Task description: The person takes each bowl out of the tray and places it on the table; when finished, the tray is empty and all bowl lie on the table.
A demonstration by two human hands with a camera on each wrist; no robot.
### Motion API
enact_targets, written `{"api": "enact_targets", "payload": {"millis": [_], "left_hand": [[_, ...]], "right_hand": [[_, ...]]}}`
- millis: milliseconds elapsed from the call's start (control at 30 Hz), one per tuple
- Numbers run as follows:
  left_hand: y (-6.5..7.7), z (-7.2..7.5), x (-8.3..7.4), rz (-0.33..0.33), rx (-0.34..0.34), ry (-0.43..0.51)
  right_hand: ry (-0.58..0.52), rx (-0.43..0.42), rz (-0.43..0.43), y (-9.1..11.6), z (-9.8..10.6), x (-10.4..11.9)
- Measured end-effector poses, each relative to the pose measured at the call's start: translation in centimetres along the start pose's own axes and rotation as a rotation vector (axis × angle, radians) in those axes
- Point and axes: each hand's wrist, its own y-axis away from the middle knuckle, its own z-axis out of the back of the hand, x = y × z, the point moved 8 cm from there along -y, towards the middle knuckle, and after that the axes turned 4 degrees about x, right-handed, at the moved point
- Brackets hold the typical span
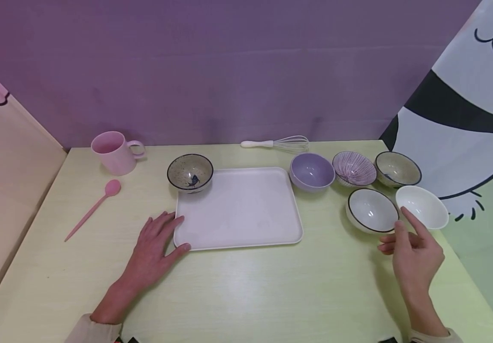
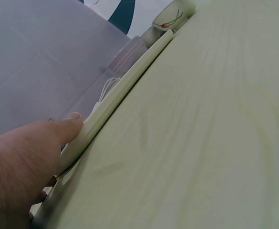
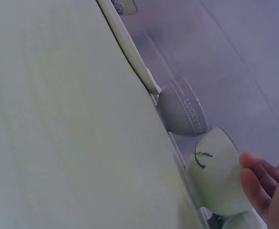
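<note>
My left hand [image 1: 154, 250] rests at the left edge of a white rectangular tray [image 1: 238, 209], with its fingers spread and relaxed; the left wrist view shows the thumb [image 2: 71, 128] along the tray's rim. A speckled bowl [image 1: 190, 172] with a dark rim overlaps the tray's back left corner. At the right, my right hand [image 1: 418, 257] is over the near side of a white dark-rimmed bowl [image 1: 373, 210] and a plain white bowl [image 1: 422, 207]. Its index finger points forward, and nothing is visibly gripped. Whether the fingertips touch either bowl, I cannot tell.
Behind those bowls stand a purple bowl [image 1: 312, 171], a striped bowl [image 1: 354, 169] and another speckled bowl [image 1: 398, 169]. A whisk [image 1: 276, 143] lies by the purple back wall. On the left are a pink mug [image 1: 117, 153] and a pink spoon [image 1: 94, 208].
</note>
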Motion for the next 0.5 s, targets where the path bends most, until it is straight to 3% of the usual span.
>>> {"api": "enact_targets", "payload": {"millis": [267,500], "left_hand": [[0.0,0.1,-0.2,-0.002,0.000,0.007],[0.0,0.1,-0.2,-0.013,-0.014,-0.001]], "right_hand": [[0.026,0.060,0.069,1.1,-1.5,2.2],[0.063,0.158,0.118,2.0,-4.2,4.3]]}}
